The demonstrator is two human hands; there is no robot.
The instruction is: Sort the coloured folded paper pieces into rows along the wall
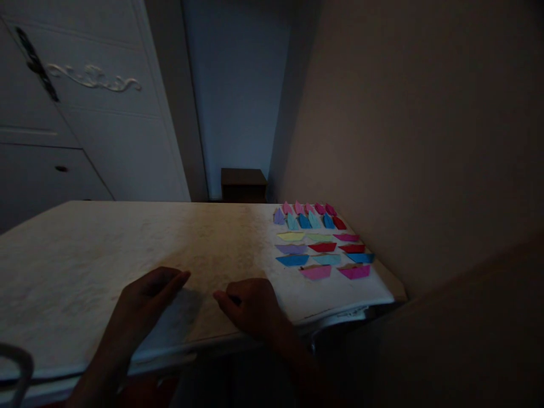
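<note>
The wall [416, 141] fills the right side, the wardrobe [114, 130] stands at the left, and the pale table [106, 226] spreads below. Past its far edge is a box [243, 177], its inside too dark to read. The left hand [148, 294] and right hand [253, 303] are by the near edge, loosely curled, nothing visible in either — whether thumb meets fingers, I cannot tell. Beyond the right hand, boats [322, 247] sit in rows directly on the table — a light touch and clear wrists would best spare their folds.
</note>
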